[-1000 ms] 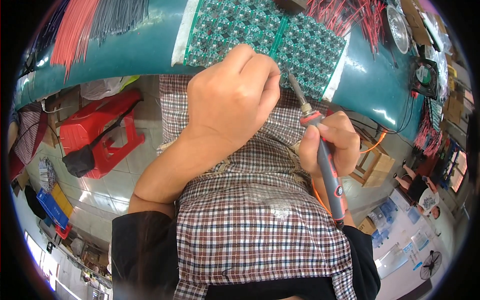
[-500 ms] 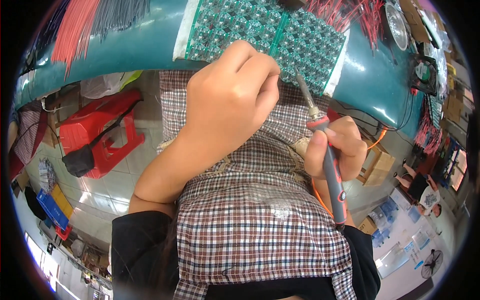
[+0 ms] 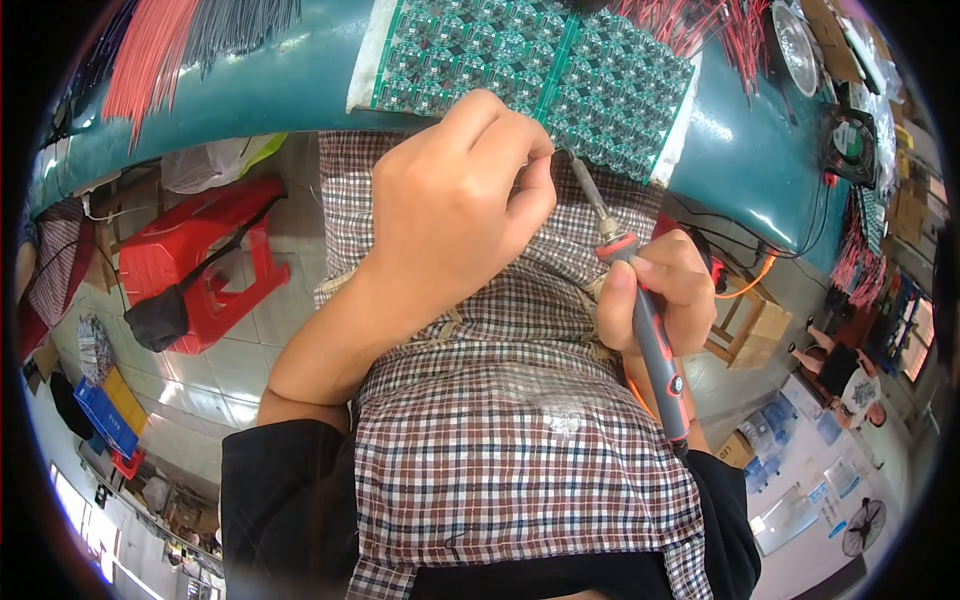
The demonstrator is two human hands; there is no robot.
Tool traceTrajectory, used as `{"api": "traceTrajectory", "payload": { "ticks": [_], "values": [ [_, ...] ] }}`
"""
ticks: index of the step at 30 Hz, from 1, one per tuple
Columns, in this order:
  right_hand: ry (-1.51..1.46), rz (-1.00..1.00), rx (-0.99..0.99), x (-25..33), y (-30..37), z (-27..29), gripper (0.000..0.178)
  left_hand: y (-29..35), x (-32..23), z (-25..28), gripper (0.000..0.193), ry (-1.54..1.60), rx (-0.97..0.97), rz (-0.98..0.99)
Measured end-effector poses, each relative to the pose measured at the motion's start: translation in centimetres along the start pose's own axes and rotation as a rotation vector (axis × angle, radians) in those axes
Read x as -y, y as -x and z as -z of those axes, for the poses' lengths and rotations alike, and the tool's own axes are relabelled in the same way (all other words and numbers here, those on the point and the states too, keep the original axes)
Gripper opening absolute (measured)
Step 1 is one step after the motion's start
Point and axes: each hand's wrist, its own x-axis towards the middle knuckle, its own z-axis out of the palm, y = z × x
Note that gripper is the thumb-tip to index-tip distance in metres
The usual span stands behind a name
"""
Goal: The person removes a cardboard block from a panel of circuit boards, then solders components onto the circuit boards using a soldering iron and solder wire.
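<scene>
My right hand (image 3: 665,295) grips a soldering iron (image 3: 655,345) with a grey and red handle, held like a pen. Its metal tip points up and left, close to the fingertips of my left hand (image 3: 455,195). Those fingers are pinched together near the front edge of a panel of green circuit boards (image 3: 480,50). Whatever thin piece sits in that pinch is too small to make out. The panel rests on a white slab (image 3: 368,75) on the table, and my left hand covers a little of its near edge.
Bundles of red wires (image 3: 155,70) and grey wires (image 3: 235,35) lie on the green table (image 3: 290,95) at left. More red wires (image 3: 740,40), a metal bowl (image 3: 793,50) and a small black fan (image 3: 850,145) are at right. A red stool (image 3: 165,245) stands lower left. An orange cord (image 3: 752,283) hangs by my right hand.
My right hand has shifted left with the soldering iron, bringing the tip nearer my left fingertips and slightly lower. My left hand has dropped slightly toward me, still pinched.
</scene>
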Motion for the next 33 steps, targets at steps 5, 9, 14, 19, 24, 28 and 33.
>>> {"api": "traceTrajectory", "payload": {
  "ticks": [5,9,14,19,24,28,33],
  "values": [
    [0.005,0.005,-0.017,0.1,0.1,-0.5,0.028,0.1,0.1,-0.4,0.013,0.002,-0.005,-0.001],
    [0.038,-0.005,-0.008,0.2,0.3,-0.6,0.028,0.4,0.4,-0.8,0.014,0.019,-0.009,0.000],
    [0.039,-0.009,-0.012,0.2,0.3,-0.7,0.028,0.4,0.4,-1.1,0.012,0.014,-0.010,-0.042],
    [-0.003,-0.027,0.002,0.3,0.1,-0.1,0.028,0.6,0.1,-0.6,0.012,0.036,0.001,-0.020],
    [0.007,-0.009,-0.012,0.7,0.0,0.6,0.028,0.8,0.3,0.4,0.014,0.000,-0.007,-0.010],
    [-0.014,0.015,0.000,0.6,-0.2,0.2,0.028,0.8,0.3,0.4,0.013,0.023,-0.050,0.018],
    [-0.026,0.010,-0.006,0.5,-0.4,-0.4,0.027,0.7,0.4,0.0,0.012,0.042,-0.084,0.011]
  ]
}}
